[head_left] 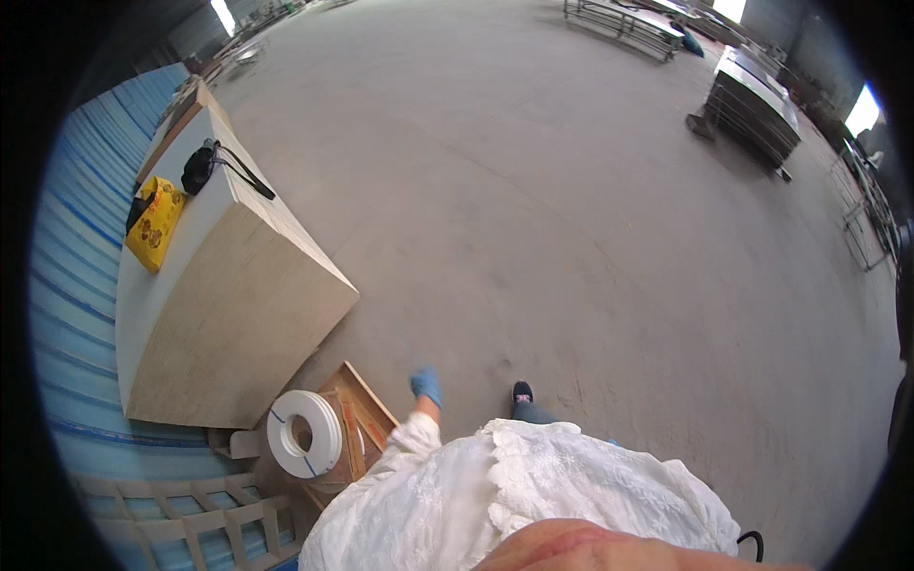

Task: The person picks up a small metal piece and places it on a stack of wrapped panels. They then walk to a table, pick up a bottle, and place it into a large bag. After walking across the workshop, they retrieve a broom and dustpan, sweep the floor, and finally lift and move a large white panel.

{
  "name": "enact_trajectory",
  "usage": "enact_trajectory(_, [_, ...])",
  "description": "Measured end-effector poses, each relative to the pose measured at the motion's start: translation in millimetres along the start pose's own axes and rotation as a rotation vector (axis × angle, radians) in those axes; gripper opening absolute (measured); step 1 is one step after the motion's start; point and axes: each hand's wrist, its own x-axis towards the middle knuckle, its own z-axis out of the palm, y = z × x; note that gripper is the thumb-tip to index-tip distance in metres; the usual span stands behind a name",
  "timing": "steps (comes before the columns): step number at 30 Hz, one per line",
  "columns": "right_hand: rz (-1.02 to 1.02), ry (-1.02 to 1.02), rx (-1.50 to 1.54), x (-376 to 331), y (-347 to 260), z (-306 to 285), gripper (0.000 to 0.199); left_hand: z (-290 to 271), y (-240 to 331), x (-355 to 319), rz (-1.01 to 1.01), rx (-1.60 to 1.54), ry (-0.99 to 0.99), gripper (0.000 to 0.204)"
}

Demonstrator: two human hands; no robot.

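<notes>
My left hand [426, 383], in a blue glove, hangs beside my body over the floor. It is smeared by motion, so how its fingers lie is unclear, and nothing shows in it. Nearest to it is an angled brown wooden board [367, 400], with a stack of white rings or coils [326, 433] just left of that. Of my right hand, only a small blue patch [612, 442], likely its glove, peeks out past my white lace top; its fingers are hidden. One dark shoe [522, 391] of mine is on the floor ahead.
A tall stack of pale boards [243, 324] stands at left, carrying a yellow bag [158, 225] and a black bag [199, 169]. Blue corrugated panels [71, 257] line the left wall. A sheet stack [755, 109] and a metal-framed table [624, 24] stand far right on the grey floor [533, 219].
</notes>
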Motion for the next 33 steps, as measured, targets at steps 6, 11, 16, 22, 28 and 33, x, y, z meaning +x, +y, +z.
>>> enact_trajectory(6, [-0.200, 0.106, 0.271, 85.4, -183.0, -201.5, 0.039, -34.8, -31.0, -18.7, -0.463, -0.908, 0.025, 0.046])
enact_trajectory(11, [-0.298, 0.399, 0.113, 175.5, -350.2, -332.4, 0.040, -39.6, -138.5, 92.5, -0.776, -0.761, -0.375, 0.042])
enact_trajectory(16, [-0.320, 0.158, 0.419, 224.1, -487.5, -410.5, 0.036, -62.8, -142.9, 325.3, -0.715, -0.854, -0.306, 0.034])
enact_trajectory(22, [-0.225, -0.018, 0.495, 267.2, -580.0, -517.3, 0.037, -231.5, -49.7, 650.0, -0.500, -1.372, 0.052, 0.030])
enact_trajectory(28, [-0.323, 0.087, 0.247, 415.5, -607.1, -663.7, 0.032, -400.2, 30.8, 864.3, -0.148, -1.431, 0.265, 0.030])
enact_trajectory(33, [0.001, 0.000, 0.262, 511.1, -677.4, -830.7, 0.030, -442.7, 49.5, 924.3, -0.550, -1.223, -0.097, 0.043])
